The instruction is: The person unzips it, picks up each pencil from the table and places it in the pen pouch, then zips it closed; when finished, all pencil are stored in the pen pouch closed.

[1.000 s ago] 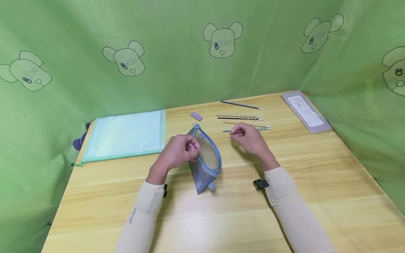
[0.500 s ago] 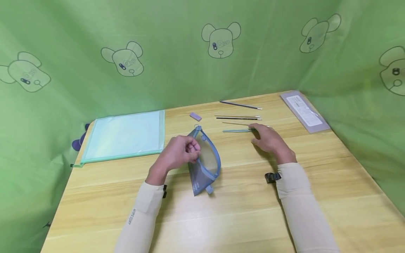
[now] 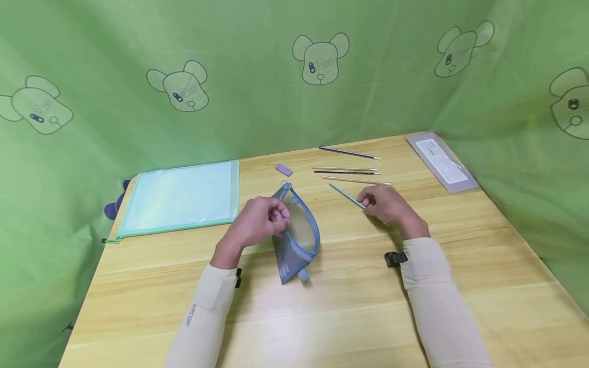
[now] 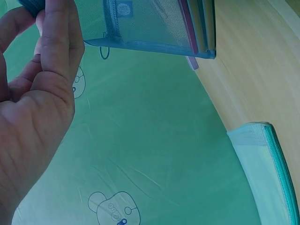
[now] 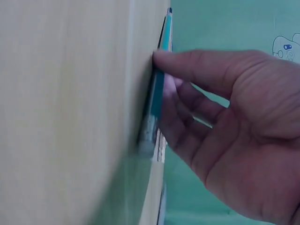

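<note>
My left hand [image 3: 261, 221] pinches the rim of a blue mesh zip pouch [image 3: 290, 258], which stands tilted on its base with its mouth gaping to the right. Through the mesh [image 4: 154, 23] in the left wrist view, several slim sticks in pink and yellowish tones show inside. Right of the pouch, my right hand [image 3: 388, 205] holds a teal pencil [image 3: 345, 194] between thumb and fingers. In the right wrist view the pencil [image 5: 156, 96] has its metal-banded end nearest the camera, close over the wood, with the thumb pressing along its side.
Behind my right hand lie a light wooden pencil [image 3: 354, 181] and several others, one dark pencil [image 3: 349, 152] farthest back. A lilac block [image 3: 284, 169] sits beyond the pouch. A mint zip folder [image 3: 181, 197] lies left, a grey-purple labelled packet [image 3: 443, 162] at right. Green curtains border the table.
My right hand has moved right to the teal pencil, taken hold of it and swung it away from the row, tilting it toward me. My left hand keeps its hold on the pouch.
</note>
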{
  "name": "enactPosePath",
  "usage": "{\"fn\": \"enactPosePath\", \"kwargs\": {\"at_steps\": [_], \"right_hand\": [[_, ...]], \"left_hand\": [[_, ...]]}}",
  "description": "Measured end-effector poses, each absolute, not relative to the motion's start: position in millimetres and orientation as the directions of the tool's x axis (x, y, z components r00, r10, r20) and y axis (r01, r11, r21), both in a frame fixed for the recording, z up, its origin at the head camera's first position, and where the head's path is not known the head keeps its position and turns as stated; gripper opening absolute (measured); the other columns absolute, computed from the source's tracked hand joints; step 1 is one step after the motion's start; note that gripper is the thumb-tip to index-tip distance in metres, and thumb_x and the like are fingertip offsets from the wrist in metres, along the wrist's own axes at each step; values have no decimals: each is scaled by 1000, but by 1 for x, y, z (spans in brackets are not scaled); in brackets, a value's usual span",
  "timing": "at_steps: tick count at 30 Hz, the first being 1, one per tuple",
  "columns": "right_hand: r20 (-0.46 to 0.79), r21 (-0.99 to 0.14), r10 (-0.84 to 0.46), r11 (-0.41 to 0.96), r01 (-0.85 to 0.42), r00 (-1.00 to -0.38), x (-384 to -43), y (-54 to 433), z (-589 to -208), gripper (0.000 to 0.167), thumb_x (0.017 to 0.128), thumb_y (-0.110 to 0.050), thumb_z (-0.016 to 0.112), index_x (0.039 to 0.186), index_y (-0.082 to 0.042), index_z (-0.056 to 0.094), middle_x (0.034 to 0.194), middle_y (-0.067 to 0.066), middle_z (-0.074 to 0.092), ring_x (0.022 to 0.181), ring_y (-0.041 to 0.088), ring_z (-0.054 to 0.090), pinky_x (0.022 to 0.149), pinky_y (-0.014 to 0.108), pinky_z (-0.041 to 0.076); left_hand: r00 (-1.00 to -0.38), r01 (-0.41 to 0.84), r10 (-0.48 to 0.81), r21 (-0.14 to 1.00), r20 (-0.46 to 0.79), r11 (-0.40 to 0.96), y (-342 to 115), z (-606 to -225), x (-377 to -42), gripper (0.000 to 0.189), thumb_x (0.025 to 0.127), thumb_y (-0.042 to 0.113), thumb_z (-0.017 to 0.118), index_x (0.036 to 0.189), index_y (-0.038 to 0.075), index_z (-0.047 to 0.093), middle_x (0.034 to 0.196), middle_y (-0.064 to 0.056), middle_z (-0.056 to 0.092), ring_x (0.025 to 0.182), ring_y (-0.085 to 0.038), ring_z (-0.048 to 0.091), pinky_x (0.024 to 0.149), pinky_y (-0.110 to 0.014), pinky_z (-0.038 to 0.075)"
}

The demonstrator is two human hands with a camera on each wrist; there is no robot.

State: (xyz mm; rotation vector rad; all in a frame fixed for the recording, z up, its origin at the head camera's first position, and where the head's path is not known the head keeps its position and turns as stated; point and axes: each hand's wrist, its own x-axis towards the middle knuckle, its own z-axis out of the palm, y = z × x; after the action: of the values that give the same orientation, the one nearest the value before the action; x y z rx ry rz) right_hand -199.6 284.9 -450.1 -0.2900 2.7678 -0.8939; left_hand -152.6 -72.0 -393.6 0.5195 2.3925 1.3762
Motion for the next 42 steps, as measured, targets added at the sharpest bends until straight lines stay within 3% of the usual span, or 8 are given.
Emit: {"fn": "enactPosePath", "kwargs": {"at_steps": [5, 19, 23, 27, 32, 38, 42], "right_hand": [[-162, -671, -332, 728, -143, -929, -198, 277, -449, 20, 93, 6, 74, 112, 2, 73, 95, 10, 69, 88, 18, 61, 73, 19, 50], [-193, -737, -353, 668, -102, -916, -195, 274, -452, 19, 92, 5, 74, 111, 4, 73, 98, 13, 70, 89, 18, 62, 75, 18, 55], [-216, -816, -361, 577, -36, -907, -194, 271, -449, 24, 95, 2, 73, 119, 8, 71, 102, 13, 69, 91, 16, 63, 79, 16, 58], [-235, -910, -385, 410, 62, -892, -190, 264, -435, 33, 93, 1, 70, 124, 11, 66, 100, 5, 67, 91, 12, 63, 78, 16, 57], [-235, -961, -490, 247, 125, -840, -181, 254, -411, 31, 90, 4, 67, 120, 12, 62, 94, 0, 69, 84, 9, 63, 69, 17, 53], [-269, -951, -561, 286, 122, -783, -170, 225, -399, 25, 91, 1, 72, 112, 9, 63, 90, 0, 67, 79, 9, 60, 71, 19, 54], [-254, -944, -505, 316, 98, -825, -167, 196, -410, 16, 90, 4, 68, 106, 7, 64, 86, 1, 63, 76, 11, 57, 67, 19, 52]], "left_hand": [[-880, 148, 465, 873, -99, 465, -73, -393, -153, 7, 94, -2, 73, 101, 1, 74, 87, -11, 72, 74, -16, 72, 80, -47, 70], [-884, 147, 458, 871, -98, 470, -74, -394, -154, 7, 94, -2, 72, 100, 2, 74, 87, -10, 72, 74, -16, 72, 77, -39, 70], [-889, 139, 446, 871, -100, 471, -74, -393, -153, 8, 93, -3, 73, 100, 2, 74, 86, -9, 72, 74, -16, 72, 79, -44, 70], [-897, 135, 432, 867, -100, 480, -73, -392, -153, 8, 93, -3, 73, 99, 2, 74, 85, -9, 72, 73, -15, 72, 80, -47, 70], [-903, 149, 421, 857, -86, 494, -72, -393, -154, 7, 93, -2, 74, 99, 3, 74, 86, -8, 72, 72, -14, 71, 73, -34, 68], [-902, 155, 423, 855, -82, 496, -68, -393, -153, 7, 93, -1, 74, 99, 2, 74, 85, -8, 71, 72, -14, 70, 69, -29, 65], [-888, 144, 451, 873, -94, 466, -63, -393, -149, 9, 91, -5, 73, 99, 0, 74, 85, -9, 71, 73, -14, 70, 74, -37, 69]]}}
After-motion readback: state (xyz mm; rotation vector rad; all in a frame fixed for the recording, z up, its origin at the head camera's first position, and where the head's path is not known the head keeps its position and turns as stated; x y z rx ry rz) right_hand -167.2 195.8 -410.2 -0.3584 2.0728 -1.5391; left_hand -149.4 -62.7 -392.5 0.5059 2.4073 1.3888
